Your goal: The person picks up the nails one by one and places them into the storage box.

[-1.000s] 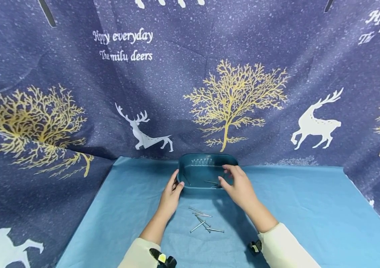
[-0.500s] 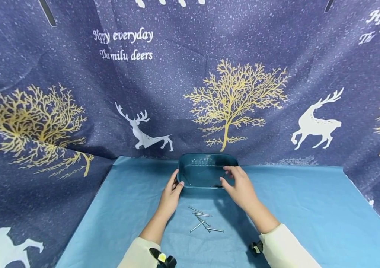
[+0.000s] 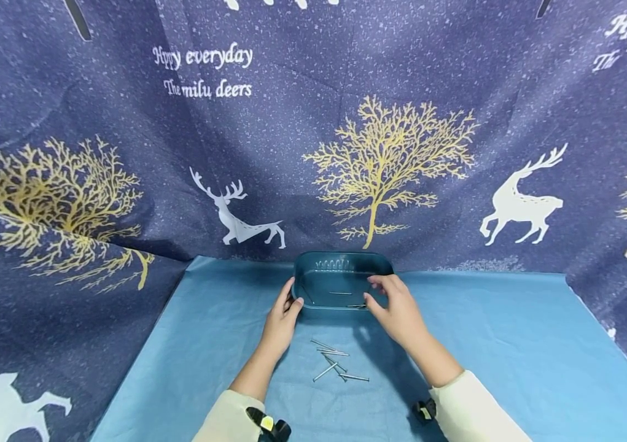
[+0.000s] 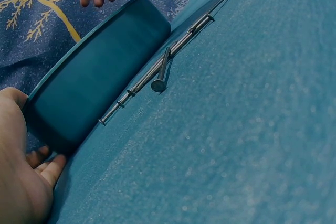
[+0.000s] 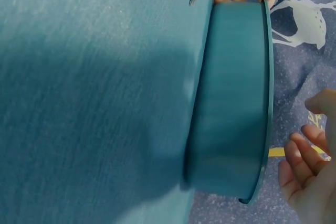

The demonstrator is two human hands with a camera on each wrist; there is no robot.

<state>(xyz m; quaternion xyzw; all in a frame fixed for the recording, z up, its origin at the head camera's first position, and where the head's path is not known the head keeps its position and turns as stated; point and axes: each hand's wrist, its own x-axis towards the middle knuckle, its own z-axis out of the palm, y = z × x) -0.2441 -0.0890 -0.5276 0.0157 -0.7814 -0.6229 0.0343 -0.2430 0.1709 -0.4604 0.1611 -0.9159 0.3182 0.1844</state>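
Observation:
A teal plastic tray (image 3: 341, 259) stands at the far middle of the blue cloth. My left hand (image 3: 284, 312) grips its near left corner, thumb on the rim and fingers against the wall (image 4: 100, 77). My right hand (image 3: 395, 304) hovers over the tray's near right part with loosely curled fingers (image 5: 304, 174) that hold nothing. Two nails lie inside the tray, one mid-floor (image 3: 339, 293) and one by the right thumb (image 3: 356, 305). Several loose nails (image 3: 336, 362) lie on the cloth between my forearms, also in the left wrist view (image 4: 168, 61).
A blue tablecloth (image 3: 501, 344) covers the table. A dark blue curtain with deer and gold trees (image 3: 390, 153) hangs close behind the tray and wraps round both sides. The tray's outer wall (image 5: 231, 103) fills the right wrist view.
A nail that was by the right thumb now lies flat in the middle of the tray floor. Both hands have hardly moved.

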